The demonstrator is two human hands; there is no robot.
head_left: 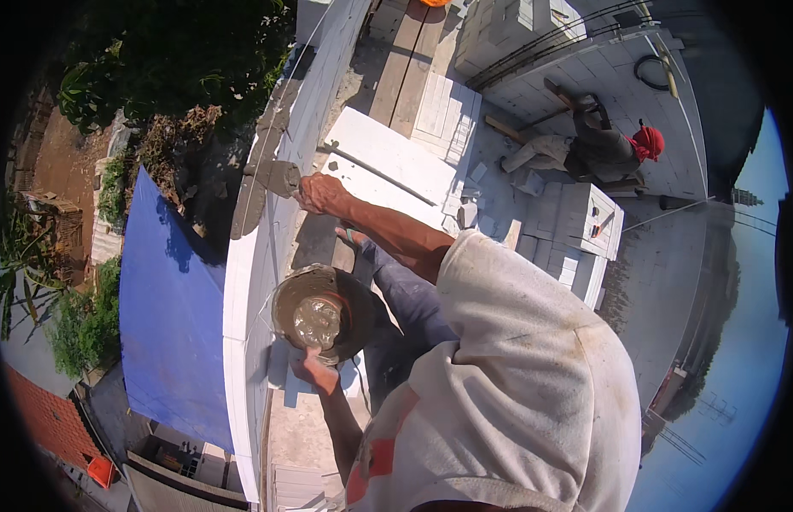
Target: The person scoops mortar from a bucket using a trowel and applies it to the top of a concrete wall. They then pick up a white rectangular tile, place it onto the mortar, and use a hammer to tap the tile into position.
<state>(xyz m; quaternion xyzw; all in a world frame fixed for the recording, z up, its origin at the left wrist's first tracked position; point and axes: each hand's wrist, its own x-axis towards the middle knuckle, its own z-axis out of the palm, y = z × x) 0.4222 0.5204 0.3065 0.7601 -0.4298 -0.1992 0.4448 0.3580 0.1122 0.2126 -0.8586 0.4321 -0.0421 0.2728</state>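
Mortar laid along a white block wall
Right hand (321, 194) spreads with a trowel (277, 177); left hand (313, 369) grips the mortar pan (324, 312).

The block wall (243, 282) runs from the lower middle up toward the top, with mortar (258, 162) lying along its upper stretch. The trowel (275, 177) rests on that mortar, held by the right hand (321, 194) just beside it. Nearer the person, the left hand (311, 369) grips the rim of a mortar pan (324, 311) (wet mortar sits in it) right of the wall. A tarp (170, 316) spreads left of the wall, below it. Behind, a stack of blocks (594, 224) stands at right, with another person (588, 149) crouched beyond it.
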